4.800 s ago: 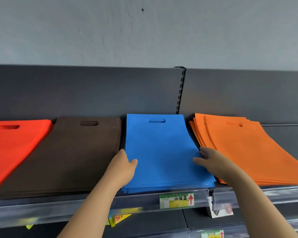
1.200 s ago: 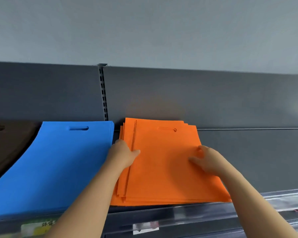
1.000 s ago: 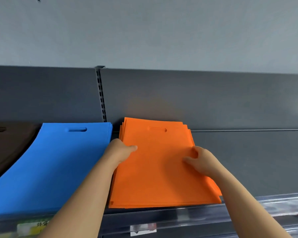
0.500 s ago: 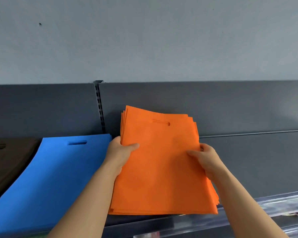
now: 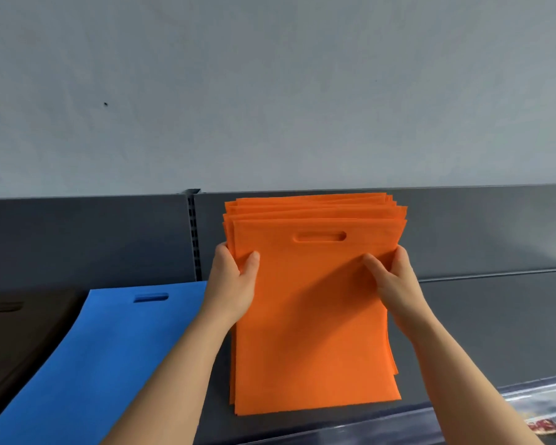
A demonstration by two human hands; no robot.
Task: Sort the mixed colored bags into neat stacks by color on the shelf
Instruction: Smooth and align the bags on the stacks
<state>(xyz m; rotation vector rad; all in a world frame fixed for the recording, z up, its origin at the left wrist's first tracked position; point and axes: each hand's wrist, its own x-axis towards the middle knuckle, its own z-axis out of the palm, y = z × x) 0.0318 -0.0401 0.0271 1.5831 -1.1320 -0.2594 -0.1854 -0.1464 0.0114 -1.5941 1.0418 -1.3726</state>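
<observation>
A stack of orange bags (image 5: pixel 312 316) stands upright on its bottom edge on the dark shelf (image 5: pixel 219 422), handle cut-out at the top. My left hand (image 5: pixel 233 284) grips its left edge, thumb in front. My right hand (image 5: pixel 392 284) grips its right edge the same way. The top edges of the bags fan out unevenly. To the left lies a flat blue stack (image 5: pixel 87 364), and further left a dark brown stack (image 5: pixel 10 332).
The grey back panel (image 5: pixel 479 239) rises behind the shelf, with a slotted upright (image 5: pixel 193 239) left of the orange bags. A clear plastic price rail (image 5: pixel 527 399) runs along the shelf's front edge. Bare shelf shows to the right of the orange stack.
The orange stack lay flat one second ago; both hands have gripped its sides and tipped it up onto its bottom edge. The view has tilted upward.
</observation>
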